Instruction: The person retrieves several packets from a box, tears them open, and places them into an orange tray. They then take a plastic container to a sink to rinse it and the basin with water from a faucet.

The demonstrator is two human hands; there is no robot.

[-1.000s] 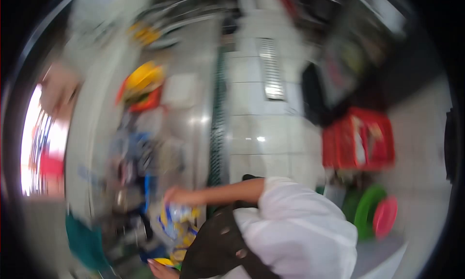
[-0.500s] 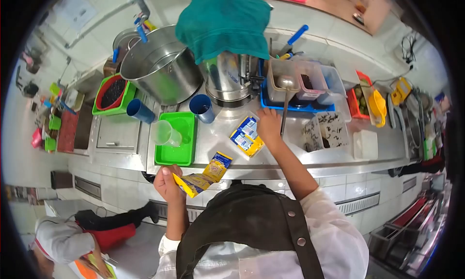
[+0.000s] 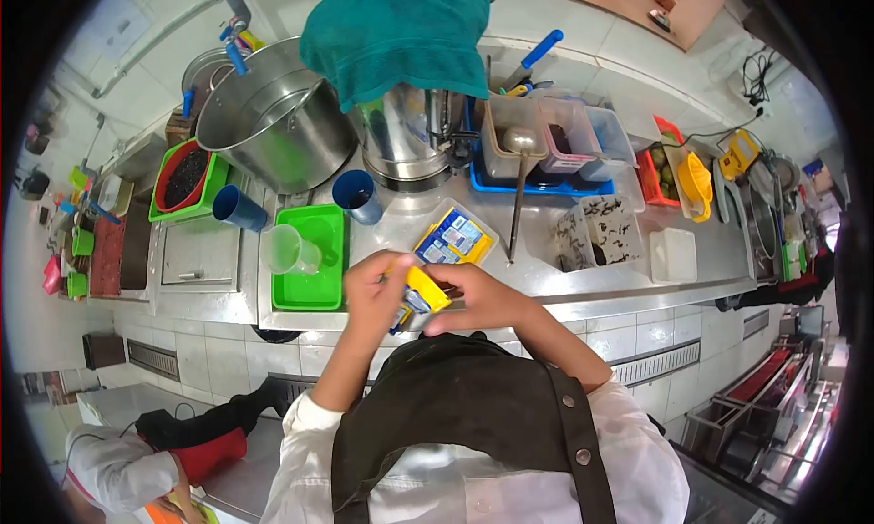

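My left hand (image 3: 373,295) is closed on a strip of yellow and blue sachets (image 3: 426,290) in front of my chest, over the counter's front edge. From the other side my right hand (image 3: 487,298) curls its fingers and thumb around the same strip. Part of the strip is hidden behind the hands. Just beyond them, more yellow and blue sachets (image 3: 452,242) lie in a clear shallow container. To their left stand a green tray (image 3: 332,283) holding a clear plastic cup (image 3: 296,251), and a blue cup (image 3: 358,196).
A large steel pot (image 3: 273,132) and a steel vessel under a green cloth (image 3: 396,37) stand at the back. A ladle (image 3: 517,205) leans from clear bins (image 3: 514,128). To the right are a speckled container (image 3: 596,233) and a white tub (image 3: 674,255). Another person (image 3: 118,469) works lower left.
My right hand has left the sachets on the counter and come back to the strip in my left hand. Both hands now meet at it. The view has shifted slightly.
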